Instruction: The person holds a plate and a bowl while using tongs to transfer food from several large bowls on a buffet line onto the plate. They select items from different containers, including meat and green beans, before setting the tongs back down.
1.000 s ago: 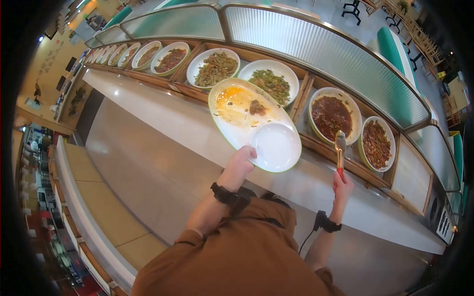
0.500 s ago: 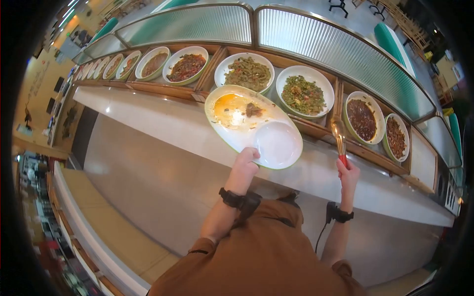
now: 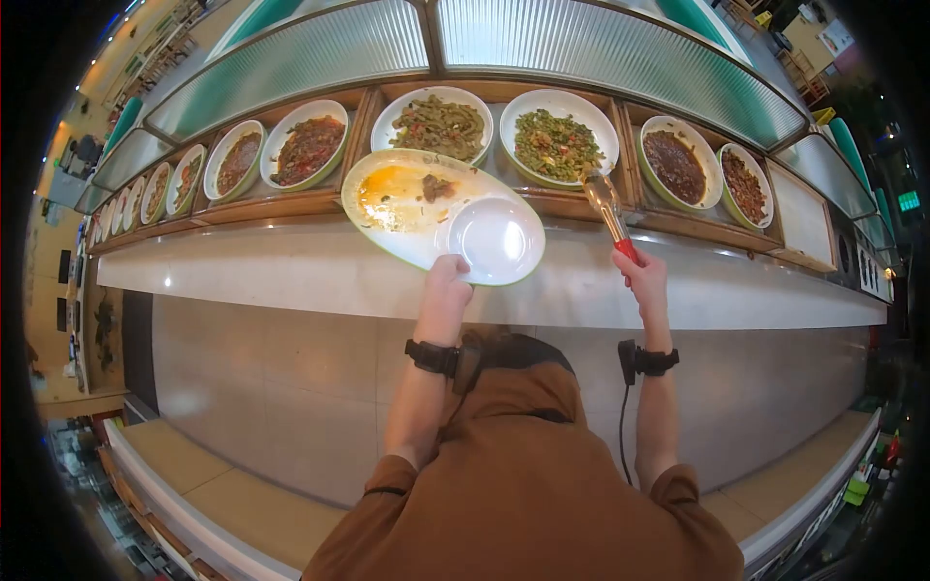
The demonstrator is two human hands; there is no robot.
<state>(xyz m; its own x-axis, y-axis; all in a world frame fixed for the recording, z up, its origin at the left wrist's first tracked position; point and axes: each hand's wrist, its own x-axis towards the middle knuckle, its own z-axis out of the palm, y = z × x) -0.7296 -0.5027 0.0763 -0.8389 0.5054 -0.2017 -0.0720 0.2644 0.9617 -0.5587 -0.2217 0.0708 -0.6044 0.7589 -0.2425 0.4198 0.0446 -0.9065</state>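
Note:
My left hand (image 3: 448, 293) grips the near edge of an oval white plate (image 3: 386, 237) with a green rim, thumb on top. Orange oil and a small brown clump of food (image 3: 438, 187) lie in its larger section; the round compartment (image 3: 497, 242) at the right holds no food. In my right hand (image 3: 643, 281) are metal serving tongs (image 3: 604, 205) with a red grip, pointing up and left. Their tips overlap the lower right rim of a bowl of chopped green vegetables (image 3: 559, 143). Behind the plate stands a bowl of green beans (image 3: 441, 127).
A row of food bowls sits in a wooden rack (image 3: 358, 136), including a dark sauce bowl (image 3: 675, 167) and a red-brown one (image 3: 746, 186) at the right. A ribbed glass guard (image 3: 601, 53) stands behind them. The pale counter ledge (image 3: 291, 271) runs along the front.
The view has turned and shifted, so the counter looks more level. Tongs in my right hand have come nearer the chopped green vegetables, away from the dark sauce. My left hand still holds the plate.

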